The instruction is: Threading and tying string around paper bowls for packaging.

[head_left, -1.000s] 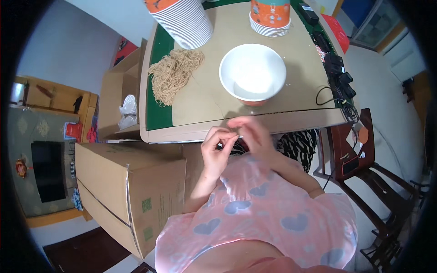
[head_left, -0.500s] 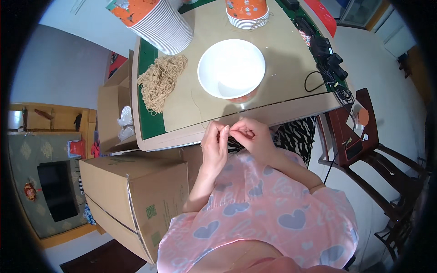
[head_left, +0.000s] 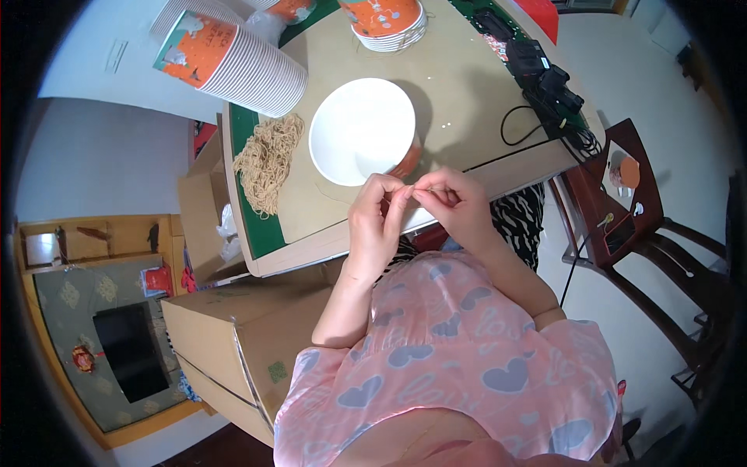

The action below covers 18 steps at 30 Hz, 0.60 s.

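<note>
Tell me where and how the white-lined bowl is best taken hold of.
I'd pinch the bowl by its right-hand rim, coming from the right. Its wide mouth faces up, leaving that rim exposed, while the string tangle lies on its left and the left hand is close by its near rim.

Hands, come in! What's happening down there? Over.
Left hand, right hand: both pinching, fingertips close together. Anything between them: too small to tell. String heap: off left. Bowl: close ahead.

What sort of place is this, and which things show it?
Probably a room in a home: a dark, television-like screen against a patterned wall, and a wooden chair at the right, suggest it.
</note>
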Each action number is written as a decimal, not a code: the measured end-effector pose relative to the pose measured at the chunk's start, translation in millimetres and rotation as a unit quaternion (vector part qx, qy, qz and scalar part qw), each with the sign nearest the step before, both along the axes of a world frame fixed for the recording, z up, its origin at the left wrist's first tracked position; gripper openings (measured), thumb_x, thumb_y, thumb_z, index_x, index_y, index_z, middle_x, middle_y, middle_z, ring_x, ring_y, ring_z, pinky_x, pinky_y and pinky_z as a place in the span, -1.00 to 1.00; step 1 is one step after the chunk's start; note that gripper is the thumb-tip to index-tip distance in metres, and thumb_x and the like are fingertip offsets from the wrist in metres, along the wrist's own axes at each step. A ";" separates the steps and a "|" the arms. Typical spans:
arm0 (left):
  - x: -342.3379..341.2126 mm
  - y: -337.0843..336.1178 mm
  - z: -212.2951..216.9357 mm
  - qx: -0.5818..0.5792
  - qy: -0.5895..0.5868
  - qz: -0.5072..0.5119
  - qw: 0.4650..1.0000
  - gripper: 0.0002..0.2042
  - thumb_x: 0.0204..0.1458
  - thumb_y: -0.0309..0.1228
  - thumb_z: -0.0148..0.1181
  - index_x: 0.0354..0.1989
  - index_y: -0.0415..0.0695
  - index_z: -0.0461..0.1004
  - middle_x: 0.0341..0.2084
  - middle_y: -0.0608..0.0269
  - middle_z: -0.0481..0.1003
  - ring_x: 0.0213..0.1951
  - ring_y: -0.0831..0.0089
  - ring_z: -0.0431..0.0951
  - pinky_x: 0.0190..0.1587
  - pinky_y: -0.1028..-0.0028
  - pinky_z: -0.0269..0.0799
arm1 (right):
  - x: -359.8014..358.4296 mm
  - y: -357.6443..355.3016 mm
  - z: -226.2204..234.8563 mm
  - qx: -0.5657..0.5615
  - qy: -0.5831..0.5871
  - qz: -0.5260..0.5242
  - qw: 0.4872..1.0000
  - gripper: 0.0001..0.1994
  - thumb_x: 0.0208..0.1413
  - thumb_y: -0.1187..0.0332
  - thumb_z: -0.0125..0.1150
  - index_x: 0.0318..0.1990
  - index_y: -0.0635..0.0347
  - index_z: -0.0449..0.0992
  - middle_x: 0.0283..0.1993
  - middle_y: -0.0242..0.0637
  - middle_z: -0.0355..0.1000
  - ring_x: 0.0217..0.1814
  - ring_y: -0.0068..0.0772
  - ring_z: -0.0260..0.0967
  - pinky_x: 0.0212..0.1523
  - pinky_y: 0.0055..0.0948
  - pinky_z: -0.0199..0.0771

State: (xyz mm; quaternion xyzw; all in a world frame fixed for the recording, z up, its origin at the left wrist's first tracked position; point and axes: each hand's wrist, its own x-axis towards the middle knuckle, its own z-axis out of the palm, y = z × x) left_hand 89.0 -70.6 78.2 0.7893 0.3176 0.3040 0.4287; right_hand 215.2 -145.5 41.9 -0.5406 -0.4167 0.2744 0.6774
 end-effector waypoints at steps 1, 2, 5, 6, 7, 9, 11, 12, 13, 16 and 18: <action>2.3 1.2 2.1 0.005 0.000 0.000 1.000 -0.91 0.10 -0.51 0.15 -0.36 -0.27 0.41 -0.47 0.22 0.43 -0.49 0.52 0.39 -0.41 0.54 0.33 | 1.0 1.3 0.3 0.001 0.003 -0.004 1.000 -0.91 -0.01 0.54 0.27 -0.37 0.18 0.47 -0.59 -0.56 0.17 -0.57 -0.75 0.02 -0.56 -0.66 0.04; 4.1 3.3 3.1 0.005 0.003 -0.004 1.000 -0.91 0.10 -0.51 0.15 -0.36 -0.27 0.41 -0.47 0.22 0.43 -0.49 0.52 0.39 -0.41 0.54 0.33 | 1.1 3.5 0.8 0.014 0.010 -0.010 1.000 -0.92 0.00 0.55 0.26 -0.37 0.18 0.49 -0.62 -0.59 0.11 -0.59 -0.78 -0.02 -0.58 -0.67 -0.04; 8.7 11.0 7.1 -0.002 0.017 0.004 1.000 -0.94 0.08 -0.53 0.16 -0.32 -0.26 0.45 -0.46 0.25 0.44 -0.49 0.57 0.39 -0.43 0.56 0.32 | 4.0 9.4 -1.0 0.015 -0.001 -0.025 1.000 -0.93 0.01 0.55 0.25 -0.37 0.19 0.50 -0.65 -0.62 0.04 -0.61 -0.80 -0.07 -0.61 -0.67 -0.10; 10.0 13.4 8.3 -0.001 0.019 0.001 1.000 -0.94 0.08 -0.53 0.16 -0.32 -0.26 0.45 -0.46 0.25 0.44 -0.49 0.57 0.39 -0.43 0.56 0.32 | 4.9 11.6 -2.7 0.003 -0.020 -0.032 0.999 -0.93 0.01 0.55 0.25 -0.37 0.19 0.49 -0.66 -0.62 0.03 -0.61 -0.80 -0.07 -0.61 -0.67 -0.09; 12.2 15.4 8.9 0.004 0.001 0.006 1.000 -0.93 0.08 -0.53 0.16 -0.30 -0.25 0.45 -0.46 0.25 0.44 -0.49 0.57 0.39 -0.43 0.57 0.31 | 6.9 13.6 -4.9 0.003 -0.019 -0.034 0.999 -0.93 0.01 0.55 0.25 -0.37 0.19 0.49 -0.66 -0.62 0.03 -0.61 -0.80 -0.07 -0.61 -0.67 -0.09; 14.9 24.2 12.7 0.031 0.002 0.021 0.999 -0.89 0.05 -0.57 0.15 -0.24 -0.23 0.49 -0.43 0.25 0.46 -0.49 0.55 0.41 -0.45 0.58 0.30 | 10.5 19.2 -12.8 -0.012 -0.024 -0.086 0.996 -0.93 0.01 0.54 0.26 -0.38 0.20 0.48 -0.66 -0.63 0.02 -0.61 -0.79 -0.08 -0.61 -0.66 -0.07; 26.7 35.0 26.8 0.136 0.060 0.009 0.989 -0.87 0.04 -0.60 0.14 -0.23 -0.23 0.53 -0.42 0.21 0.46 -0.49 0.53 0.41 -0.46 0.55 0.31 | 16.8 24.4 -21.6 -0.031 -0.020 -0.092 0.995 -0.92 -0.01 0.52 0.27 -0.39 0.19 0.47 -0.67 -0.59 0.02 -0.63 -0.75 -0.07 -0.62 -0.62 -0.03; 34.0 39.7 28.9 0.137 0.080 -0.002 0.987 -0.85 0.02 -0.62 0.14 -0.23 -0.25 0.55 -0.41 0.19 0.45 -0.48 0.50 0.42 -0.46 0.50 0.35 | 20.1 24.9 -22.6 -0.048 -0.044 -0.110 0.992 -0.92 -0.02 0.51 0.27 -0.39 0.19 0.47 -0.68 -0.56 0.02 -0.63 -0.72 -0.06 -0.62 -0.60 -0.02; 30.8 48.3 29.3 0.136 0.069 0.000 0.988 -0.85 0.02 -0.62 0.14 -0.23 -0.25 0.55 -0.41 0.19 0.45 -0.48 0.50 0.42 -0.46 0.50 0.35 | 18.2 27.3 -15.8 -0.067 -0.085 -0.128 0.986 -0.91 -0.02 0.50 0.28 -0.39 0.18 0.47 -0.68 -0.53 0.02 -0.64 -0.70 -0.05 -0.62 -0.58 0.00; 27.5 61.0 29.5 0.064 0.114 -0.061 0.989 -0.81 -0.04 -0.67 0.15 -0.23 -0.26 0.55 -0.37 0.14 0.48 -0.45 0.42 0.45 -0.41 0.47 0.39 | 15.6 34.0 -9.3 -0.064 -0.107 -0.129 0.984 -0.91 -0.04 0.48 0.28 -0.40 0.18 0.46 -0.68 -0.47 0.02 -0.65 -0.65 -0.03 -0.62 -0.54 0.03; 31.7 66.6 25.7 0.079 0.137 -0.069 0.985 -0.82 -0.05 -0.67 0.15 -0.24 -0.26 0.55 -0.37 0.13 0.48 -0.45 0.41 0.46 -0.39 0.46 0.39 | 18.9 36.2 -9.2 -0.058 -0.105 -0.133 0.984 -0.90 -0.04 0.49 0.28 -0.40 0.19 0.46 -0.68 -0.46 0.03 -0.66 -0.64 -0.02 -0.62 -0.53 0.04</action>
